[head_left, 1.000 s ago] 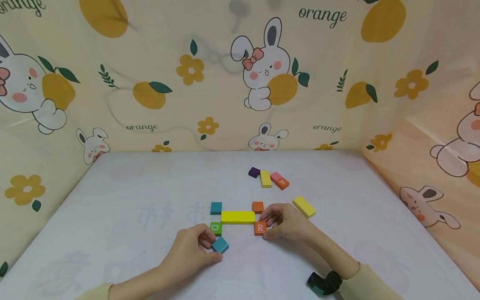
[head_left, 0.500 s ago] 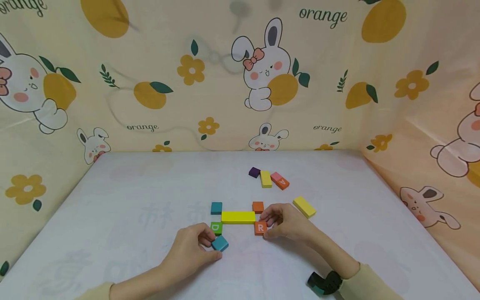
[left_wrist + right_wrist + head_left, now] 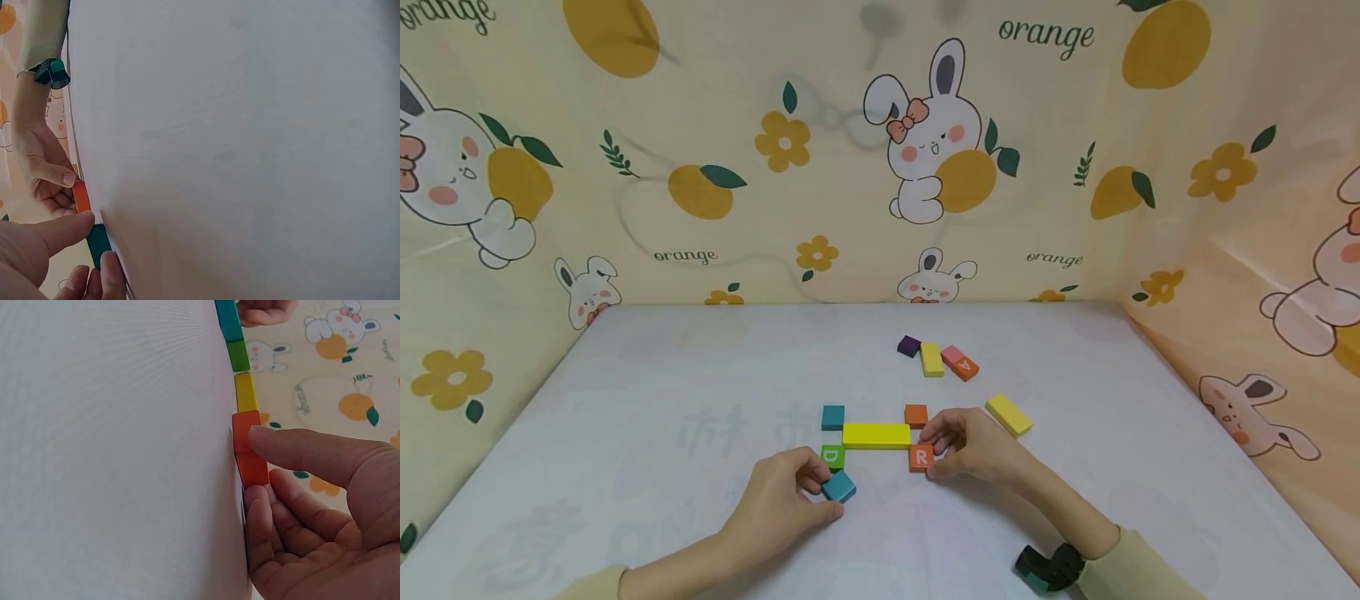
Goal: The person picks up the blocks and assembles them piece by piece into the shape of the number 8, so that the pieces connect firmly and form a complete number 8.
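My left hand (image 3: 778, 493) pinches a teal block (image 3: 839, 487) between thumb and fingers, turned at an angle just in front of the green block (image 3: 832, 457) marked D. The left wrist view also shows that teal block (image 3: 99, 245) between thumb and fingertips. My right hand (image 3: 977, 446) pinches the orange block (image 3: 921, 457) marked R; in the right wrist view, the thumb lies on this orange block (image 3: 251, 456), with fingers at its far end. A long yellow block (image 3: 876, 436) lies between the pairs. Another teal block (image 3: 832, 417) and a plain orange block (image 3: 916, 415) sit behind.
Right of the right hand lies a yellow block (image 3: 1008, 414). Farther back are a dark purple block (image 3: 908, 346), a yellow block (image 3: 932, 359) and a pink-and-orange piece (image 3: 959, 362). A patterned cloth (image 3: 850, 208) rises behind the white table (image 3: 662, 375).
The teal block in my left hand has shifted very slightly toward the green block. My right hand stays on the orange block, and the other blocks keep their places.
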`<state>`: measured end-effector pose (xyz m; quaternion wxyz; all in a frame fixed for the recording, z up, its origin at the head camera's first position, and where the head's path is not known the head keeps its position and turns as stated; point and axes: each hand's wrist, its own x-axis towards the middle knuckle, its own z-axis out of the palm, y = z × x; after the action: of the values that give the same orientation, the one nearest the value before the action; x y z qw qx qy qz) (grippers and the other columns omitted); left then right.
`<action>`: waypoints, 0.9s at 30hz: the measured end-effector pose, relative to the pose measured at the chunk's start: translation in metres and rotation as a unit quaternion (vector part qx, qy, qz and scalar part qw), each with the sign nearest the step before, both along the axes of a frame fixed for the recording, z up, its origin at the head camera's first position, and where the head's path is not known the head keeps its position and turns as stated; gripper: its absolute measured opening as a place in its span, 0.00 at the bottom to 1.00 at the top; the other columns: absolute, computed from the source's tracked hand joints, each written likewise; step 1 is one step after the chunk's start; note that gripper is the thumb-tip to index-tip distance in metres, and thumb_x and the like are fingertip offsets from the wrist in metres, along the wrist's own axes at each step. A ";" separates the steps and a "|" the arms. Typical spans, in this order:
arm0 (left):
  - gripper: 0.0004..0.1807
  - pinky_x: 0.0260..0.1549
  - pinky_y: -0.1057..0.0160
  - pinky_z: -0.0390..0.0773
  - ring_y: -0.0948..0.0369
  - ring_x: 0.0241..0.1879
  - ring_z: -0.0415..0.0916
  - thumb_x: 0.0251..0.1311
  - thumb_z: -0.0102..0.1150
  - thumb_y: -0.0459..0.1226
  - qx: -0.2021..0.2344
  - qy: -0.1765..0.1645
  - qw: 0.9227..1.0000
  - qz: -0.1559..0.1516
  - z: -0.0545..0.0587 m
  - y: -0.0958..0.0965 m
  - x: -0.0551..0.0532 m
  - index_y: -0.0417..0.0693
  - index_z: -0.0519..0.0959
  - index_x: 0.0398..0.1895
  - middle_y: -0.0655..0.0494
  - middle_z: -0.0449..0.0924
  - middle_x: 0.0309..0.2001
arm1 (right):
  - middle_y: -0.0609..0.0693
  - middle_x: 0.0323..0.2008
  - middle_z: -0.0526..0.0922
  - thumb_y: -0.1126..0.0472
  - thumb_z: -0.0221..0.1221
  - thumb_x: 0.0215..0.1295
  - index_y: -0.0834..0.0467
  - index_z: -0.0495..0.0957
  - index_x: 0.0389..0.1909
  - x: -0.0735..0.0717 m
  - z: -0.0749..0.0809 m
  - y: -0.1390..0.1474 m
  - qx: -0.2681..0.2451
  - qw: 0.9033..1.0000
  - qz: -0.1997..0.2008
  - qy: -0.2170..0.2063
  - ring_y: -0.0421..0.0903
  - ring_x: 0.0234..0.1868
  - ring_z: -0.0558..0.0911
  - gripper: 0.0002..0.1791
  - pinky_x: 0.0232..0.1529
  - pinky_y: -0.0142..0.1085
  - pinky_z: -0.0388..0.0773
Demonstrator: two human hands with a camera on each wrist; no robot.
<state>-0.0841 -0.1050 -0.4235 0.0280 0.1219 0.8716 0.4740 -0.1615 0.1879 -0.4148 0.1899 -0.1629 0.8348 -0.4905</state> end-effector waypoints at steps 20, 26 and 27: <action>0.20 0.32 0.64 0.81 0.60 0.32 0.79 0.47 0.78 0.42 0.033 -0.012 0.999 -0.022 0.006 -0.018 -0.011 0.45 0.79 0.38 0.57 0.81 0.34 | 0.53 0.37 0.80 0.68 0.75 0.49 0.61 0.81 0.45 0.000 -0.002 0.000 -0.009 1.000 0.003 -0.003 0.52 0.40 0.77 0.21 0.38 0.31 0.77; 0.19 0.30 0.61 0.81 0.57 0.32 0.80 0.51 0.75 0.40 0.034 -0.019 0.997 -0.067 0.018 -0.036 -0.041 0.45 0.79 0.44 0.54 0.81 0.36 | 0.52 0.36 0.81 0.67 0.75 0.49 0.60 0.81 0.44 0.000 -0.002 0.000 -0.001 1.000 -0.002 0.000 0.51 0.40 0.77 0.20 0.38 0.32 0.77; 0.19 0.31 0.61 0.81 0.56 0.33 0.80 0.52 0.75 0.39 0.030 -0.016 0.996 -0.077 0.019 -0.037 -0.046 0.45 0.80 0.45 0.52 0.81 0.37 | 0.52 0.36 0.81 0.67 0.75 0.49 0.60 0.81 0.44 0.000 -0.002 0.001 0.000 1.000 -0.002 0.001 0.51 0.39 0.77 0.20 0.38 0.32 0.77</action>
<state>-0.1304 -0.1421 -0.4049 0.0745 0.1819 0.8444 0.4983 -0.1618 0.1885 -0.4163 0.1879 -0.1620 0.8355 -0.4902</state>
